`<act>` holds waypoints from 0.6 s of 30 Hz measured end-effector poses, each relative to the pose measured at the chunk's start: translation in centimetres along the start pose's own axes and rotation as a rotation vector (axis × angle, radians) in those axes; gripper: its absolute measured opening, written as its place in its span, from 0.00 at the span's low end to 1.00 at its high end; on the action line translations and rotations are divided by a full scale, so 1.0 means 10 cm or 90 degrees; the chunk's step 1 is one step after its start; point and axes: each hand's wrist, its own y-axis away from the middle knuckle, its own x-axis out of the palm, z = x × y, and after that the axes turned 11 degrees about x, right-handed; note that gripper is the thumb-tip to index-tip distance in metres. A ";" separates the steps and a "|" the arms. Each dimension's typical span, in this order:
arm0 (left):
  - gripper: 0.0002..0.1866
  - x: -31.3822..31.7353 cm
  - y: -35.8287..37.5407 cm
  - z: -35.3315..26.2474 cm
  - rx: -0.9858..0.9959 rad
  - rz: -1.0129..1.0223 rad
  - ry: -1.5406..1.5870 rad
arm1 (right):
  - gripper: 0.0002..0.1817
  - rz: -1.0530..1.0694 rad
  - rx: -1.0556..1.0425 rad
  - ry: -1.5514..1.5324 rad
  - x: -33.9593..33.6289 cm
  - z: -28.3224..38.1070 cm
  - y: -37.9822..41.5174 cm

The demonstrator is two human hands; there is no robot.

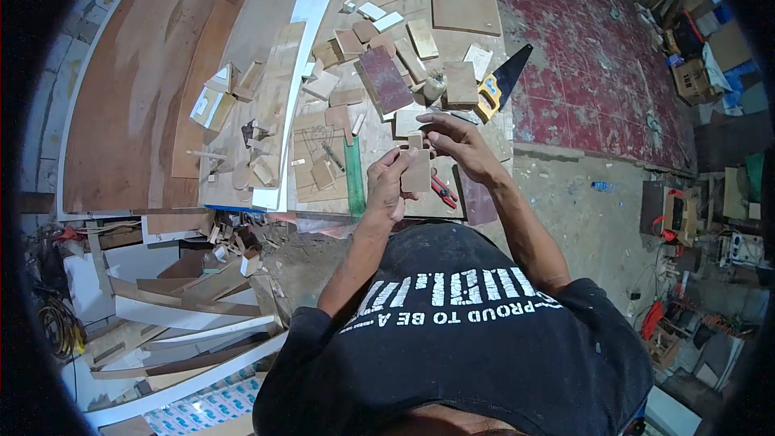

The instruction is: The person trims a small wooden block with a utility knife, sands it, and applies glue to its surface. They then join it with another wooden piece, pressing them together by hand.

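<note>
My left hand (389, 181) is closed on a small flat wooden piece (416, 173), held above the front edge of the workbench. A smaller pale wood block (415, 140) sits at the top end of that piece. Beside it is my right hand (464, 150), its fingers curled near the block; what they pinch, if anything, is too small to make out. Just below the hands lie red-handled pliers (443, 191). A green ruler (355, 178) rests to the left, along with a wooden board with drawn lines (311, 186).
Several wood offcuts (385, 79) cover the middle of the workbench (266, 0). A yellow-handled handsaw (507, 81) lies at its right edge. Long white strips (303, 40) run along the bench. Scrap boards (186, 315) are piled on the floor at lower left.
</note>
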 end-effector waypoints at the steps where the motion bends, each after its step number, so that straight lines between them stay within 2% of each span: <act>1: 0.16 -0.02 0.00 0.01 0.001 -0.002 0.001 | 0.18 0.020 -0.012 0.024 0.00 -0.03 -0.03; 4: 0.16 -0.04 -0.01 0.02 0.022 -0.012 -0.036 | 0.17 -0.020 -0.024 0.110 0.04 -0.07 -0.09; 9: 0.17 -0.05 -0.01 0.02 0.067 -0.045 -0.074 | 0.16 -0.032 -0.036 0.098 0.10 -0.10 -0.11; 18: 0.16 -0.11 0.01 0.05 0.060 -0.048 -0.070 | 0.16 -0.037 -0.031 0.126 0.15 -0.14 -0.13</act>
